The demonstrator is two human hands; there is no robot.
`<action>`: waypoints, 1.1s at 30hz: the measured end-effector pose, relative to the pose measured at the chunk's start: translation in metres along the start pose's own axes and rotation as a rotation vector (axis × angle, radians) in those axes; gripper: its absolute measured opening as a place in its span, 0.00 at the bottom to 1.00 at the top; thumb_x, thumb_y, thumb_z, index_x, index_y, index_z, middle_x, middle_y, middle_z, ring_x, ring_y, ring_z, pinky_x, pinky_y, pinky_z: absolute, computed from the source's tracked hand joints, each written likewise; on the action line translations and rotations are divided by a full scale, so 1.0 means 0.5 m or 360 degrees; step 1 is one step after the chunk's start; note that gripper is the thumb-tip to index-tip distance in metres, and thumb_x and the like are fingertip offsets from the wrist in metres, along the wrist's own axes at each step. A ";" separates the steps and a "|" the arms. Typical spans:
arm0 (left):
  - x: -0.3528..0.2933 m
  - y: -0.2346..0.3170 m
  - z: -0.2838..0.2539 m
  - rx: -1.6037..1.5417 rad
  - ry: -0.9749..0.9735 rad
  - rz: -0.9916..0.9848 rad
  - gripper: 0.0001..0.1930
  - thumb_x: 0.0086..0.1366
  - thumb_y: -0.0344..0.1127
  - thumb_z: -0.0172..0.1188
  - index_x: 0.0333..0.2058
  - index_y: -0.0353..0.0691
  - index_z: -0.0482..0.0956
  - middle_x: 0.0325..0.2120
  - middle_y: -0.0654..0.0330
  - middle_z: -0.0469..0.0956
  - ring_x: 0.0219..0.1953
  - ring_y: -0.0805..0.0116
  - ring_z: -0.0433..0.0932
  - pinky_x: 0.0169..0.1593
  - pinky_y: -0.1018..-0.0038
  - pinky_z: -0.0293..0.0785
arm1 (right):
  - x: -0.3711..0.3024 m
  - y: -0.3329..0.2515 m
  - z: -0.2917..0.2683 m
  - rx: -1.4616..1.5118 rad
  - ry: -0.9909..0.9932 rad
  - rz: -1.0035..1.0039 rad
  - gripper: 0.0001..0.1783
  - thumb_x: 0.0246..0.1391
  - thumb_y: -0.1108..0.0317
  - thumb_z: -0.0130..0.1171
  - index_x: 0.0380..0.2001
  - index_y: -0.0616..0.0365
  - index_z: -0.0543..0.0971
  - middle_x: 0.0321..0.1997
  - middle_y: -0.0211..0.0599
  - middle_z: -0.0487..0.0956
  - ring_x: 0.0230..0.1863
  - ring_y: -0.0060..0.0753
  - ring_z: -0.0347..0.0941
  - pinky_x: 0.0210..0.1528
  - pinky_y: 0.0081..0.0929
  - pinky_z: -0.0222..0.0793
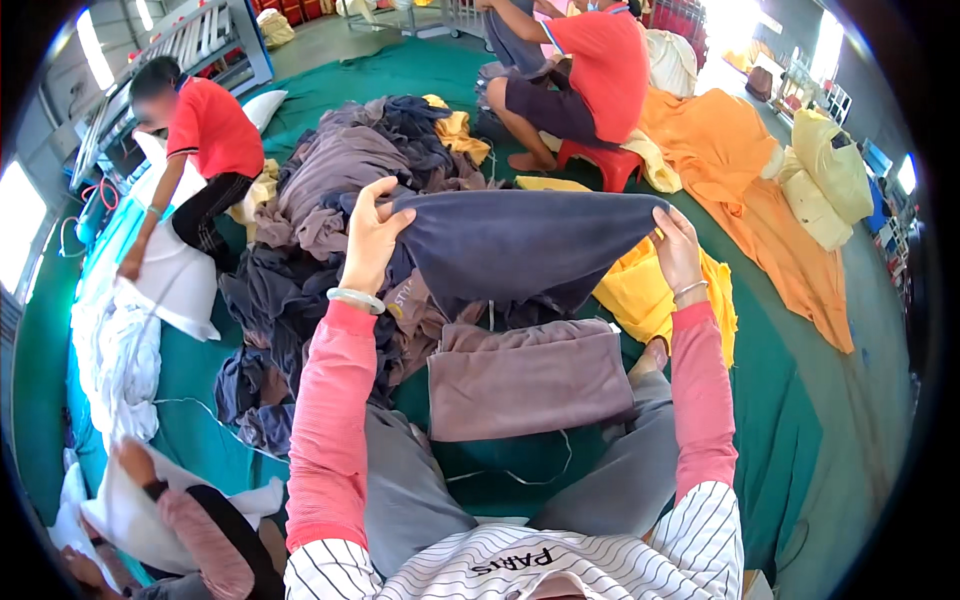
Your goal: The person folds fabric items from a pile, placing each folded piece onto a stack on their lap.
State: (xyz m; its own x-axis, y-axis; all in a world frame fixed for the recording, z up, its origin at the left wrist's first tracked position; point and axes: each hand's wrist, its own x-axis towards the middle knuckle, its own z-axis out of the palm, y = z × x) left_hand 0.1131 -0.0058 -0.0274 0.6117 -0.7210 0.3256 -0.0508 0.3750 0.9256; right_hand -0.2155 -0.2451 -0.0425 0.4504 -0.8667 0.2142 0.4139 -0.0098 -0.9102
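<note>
**Dark Blue Cloth Held Stretched Between Two Hands**

The person sat on the green floor mat point(800, 420) with legs apart and held a dark blue cloth point(520, 245) up in front of the chest. The left hand point(372, 235) was closed on the cloth's upper left corner, fingers curled over the edge. The right hand point(676, 250) pinched the upper right corner, thumb and fingers shut on the fabric. The cloth ran taut along its top edge between the two grips and sagged below them in a loose curve, so its bulk hung between and under the hands.

Just beneath it, between the person's knees, lay a folded mauve cloth point(530, 380) flat on the mat. A heap of dark grey and purple laundry point(330, 190) was piled beyond the left hand, toward the mat's far left. Yellow cloths point(650, 295) lay beside the right hand, and orange sheets point(760, 200) spread toward the mat's right edge. White linens point(120, 350) lay along the left edge, where another person in a red shirt point(205, 125) bent over them. A second person in red point(600, 70) sat on a red stool point(598, 160) at the far side.
</note>
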 end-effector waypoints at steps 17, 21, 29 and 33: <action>-0.169 0.154 0.026 0.0422 -0.1158 -0.0060 0.20 0.45 0.16 0.59 0.22 0.43 0.54 0.41 0.51 0.76 0.51 0.63 0.70 0.52 0.70 0.64 | -0.202 -0.101 -0.156 0.0094 -0.0102 -0.0064 0.14 0.52 0.60 0.56 0.37 0.55 0.69 0.36 0.30 0.71 0.40 0.27 0.67 0.45 0.27 0.64; -0.264 0.136 -0.001 0.0374 -0.1749 -0.0708 0.15 0.48 0.19 0.61 0.24 0.40 0.62 0.33 0.60 0.77 0.41 0.71 0.75 0.41 0.76 0.69 | -0.311 -0.123 -0.201 -0.0176 -0.0779 0.0524 0.13 0.40 0.62 0.63 0.18 0.60 0.72 0.26 0.46 0.74 0.26 0.35 0.69 0.30 0.27 0.65; -0.239 -0.099 -0.003 0.1053 -0.0611 -0.0862 0.14 0.57 0.37 0.57 0.37 0.38 0.64 0.24 0.63 0.72 0.27 0.73 0.74 0.31 0.79 0.70 | -0.257 0.047 -0.156 -0.0066 -0.0075 0.0910 0.11 0.55 0.66 0.50 0.39 0.59 0.74 0.38 0.31 0.75 0.40 0.23 0.70 0.42 0.22 0.66; -0.298 -0.136 0.020 0.1319 -0.0910 -0.0984 0.38 0.56 0.42 0.56 0.56 0.26 0.46 0.44 0.39 0.65 0.45 0.53 0.70 0.47 0.69 0.66 | -0.285 0.085 -0.120 -0.0752 -0.0146 0.1474 0.18 0.55 0.60 0.51 0.46 0.59 0.70 0.45 0.33 0.73 0.43 0.26 0.69 0.43 0.29 0.66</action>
State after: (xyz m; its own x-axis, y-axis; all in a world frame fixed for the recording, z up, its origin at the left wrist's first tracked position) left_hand 0.0175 0.0701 -0.1371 0.2806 -0.8824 -0.3777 -0.4956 -0.4702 0.7303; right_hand -0.3097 -0.1521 -0.1329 0.5001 -0.5937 -0.6304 -0.4669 0.4283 -0.7737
